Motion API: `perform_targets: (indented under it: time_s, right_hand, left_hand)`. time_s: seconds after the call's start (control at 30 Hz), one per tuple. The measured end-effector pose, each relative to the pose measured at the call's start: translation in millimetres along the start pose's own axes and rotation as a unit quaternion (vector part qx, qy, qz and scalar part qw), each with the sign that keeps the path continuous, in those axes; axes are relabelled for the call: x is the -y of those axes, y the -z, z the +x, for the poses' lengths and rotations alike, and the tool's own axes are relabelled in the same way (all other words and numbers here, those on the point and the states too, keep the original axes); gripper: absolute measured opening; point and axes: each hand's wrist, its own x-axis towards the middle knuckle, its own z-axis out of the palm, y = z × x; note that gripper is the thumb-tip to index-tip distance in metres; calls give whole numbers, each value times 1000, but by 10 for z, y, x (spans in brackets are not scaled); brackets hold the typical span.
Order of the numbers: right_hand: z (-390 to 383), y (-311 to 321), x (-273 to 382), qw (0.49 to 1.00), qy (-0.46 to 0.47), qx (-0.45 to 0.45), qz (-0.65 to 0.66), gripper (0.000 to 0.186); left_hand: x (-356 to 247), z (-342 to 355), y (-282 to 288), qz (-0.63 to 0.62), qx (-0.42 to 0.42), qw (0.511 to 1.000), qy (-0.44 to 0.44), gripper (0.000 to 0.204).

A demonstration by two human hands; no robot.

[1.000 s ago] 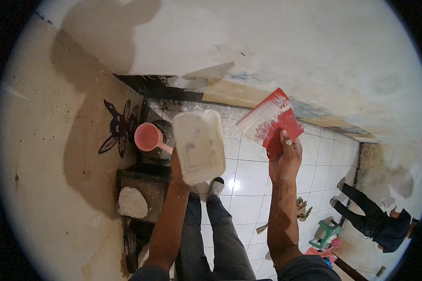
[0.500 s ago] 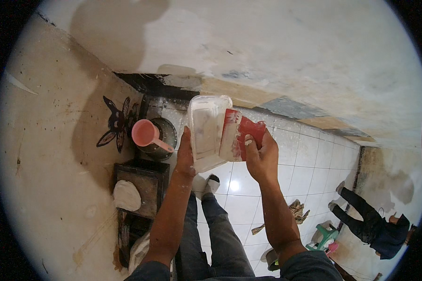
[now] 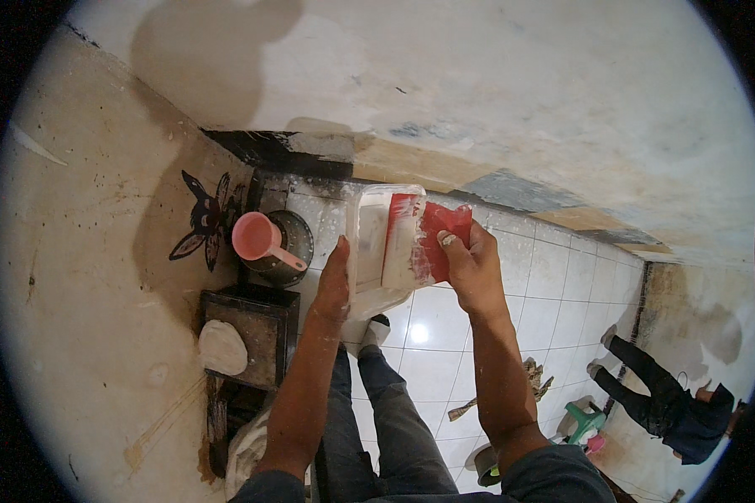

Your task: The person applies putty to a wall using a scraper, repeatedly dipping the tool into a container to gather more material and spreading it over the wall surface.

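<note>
Head fisheye, left of pair: worn by you, facing down along your forearms [image 3: 300, 390]; left hand [image 3: 331, 283] and right hand [image 3: 476, 272] close, tiled floor [image 3: 436, 369] farther off.

Right hand [image 3: 476, 275] — holding red scraper [image 3: 428, 241].

Likely home interior: tiled floor [image 3: 436, 369], patchy walls [image 3: 512, 92]

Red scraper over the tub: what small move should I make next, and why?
I'd probably draw the red scraper lightly along the tub's rim: whitish residue coats its broad end, the right hand grips the other end, and the left hand holds the tub. Whether they touch isn't clear, so ease in.
</note>
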Motion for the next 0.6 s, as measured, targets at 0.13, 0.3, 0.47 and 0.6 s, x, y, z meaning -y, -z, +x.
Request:
perform_targets:
  time_s: [0.13, 0.3, 0.47, 0.6]
  right_hand:
    - [1, 25, -46, 1000, -13, 21, 15, 25]
    - [-23, -11, -80, 997, -39, 38, 59, 28]
    - [-16, -70, -53, 993, -60, 52, 89, 27]
    - [-40, -57, 15, 992, -41, 69, 98, 26]
  left_hand:
    - [-20, 0, 26, 58, -17, 998, -14, 71]
    - [-52, -57, -10, 138, -63, 988, -17, 70]
    - [-210, -124, -119, 180, -82, 980, 3, 68]
    - [-209, -132, -180, 194, -84, 977, 37, 68]
